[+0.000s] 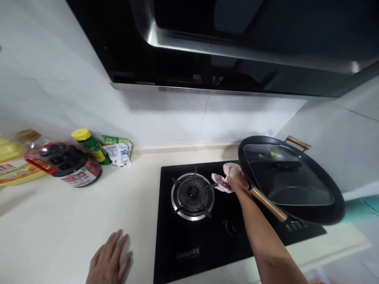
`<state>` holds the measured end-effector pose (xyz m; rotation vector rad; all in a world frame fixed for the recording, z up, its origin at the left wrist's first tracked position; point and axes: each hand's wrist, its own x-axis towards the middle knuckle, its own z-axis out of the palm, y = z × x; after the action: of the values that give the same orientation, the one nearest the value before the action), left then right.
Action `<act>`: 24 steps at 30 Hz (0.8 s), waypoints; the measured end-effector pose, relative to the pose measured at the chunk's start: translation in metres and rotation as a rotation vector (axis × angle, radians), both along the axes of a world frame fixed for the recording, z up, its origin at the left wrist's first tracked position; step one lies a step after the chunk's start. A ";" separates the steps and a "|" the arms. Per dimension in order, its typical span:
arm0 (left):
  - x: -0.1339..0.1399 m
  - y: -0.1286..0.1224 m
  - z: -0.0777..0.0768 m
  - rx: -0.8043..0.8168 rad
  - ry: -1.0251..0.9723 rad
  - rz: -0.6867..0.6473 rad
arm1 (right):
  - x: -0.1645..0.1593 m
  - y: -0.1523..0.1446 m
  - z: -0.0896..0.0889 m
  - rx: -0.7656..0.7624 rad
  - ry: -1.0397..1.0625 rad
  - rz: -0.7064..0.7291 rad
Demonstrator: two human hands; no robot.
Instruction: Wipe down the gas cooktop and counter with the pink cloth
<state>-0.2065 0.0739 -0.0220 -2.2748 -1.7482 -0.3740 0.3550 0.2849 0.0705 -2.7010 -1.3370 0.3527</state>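
My right hand (237, 181) is closed around a pinkish-white cloth (222, 182) with a purple patch, pressed on the black glass gas stove (189, 236). The cloth lies just right of the left burner (193, 193), close to its pan supports. Beside my right wrist runs the wooden handle (269, 204) of a large black wok (319, 209), which sits over the right side of the stove under a glass lid (287, 177). My left hand (109, 258) rests flat on the pale countertop (130, 221), fingers stretched out and holding nothing.
At the back left stand a yellow-labelled bottle (14, 165), a dark sauce bottle (71, 161) with a red handle, and a green bottle (93, 146) with a yellow cap. Small packets (118, 152) lean near the wall. A black range hood (189, 67) hangs low overhead.
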 end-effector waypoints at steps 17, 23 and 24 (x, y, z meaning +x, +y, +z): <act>0.009 0.006 0.010 -0.106 -0.040 0.057 | -0.088 -0.130 0.023 -0.234 -0.098 0.484; 0.010 0.007 0.015 -0.133 -0.057 0.080 | -0.124 -0.179 0.015 -0.173 -0.004 0.505; 0.010 0.007 0.016 -0.135 -0.060 0.082 | -0.130 -0.188 0.011 -0.173 0.018 0.508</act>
<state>-0.1963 0.0806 -0.0065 -2.2956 -1.9442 -0.3199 0.2255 0.0971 0.0815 -2.4335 -2.0662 0.5547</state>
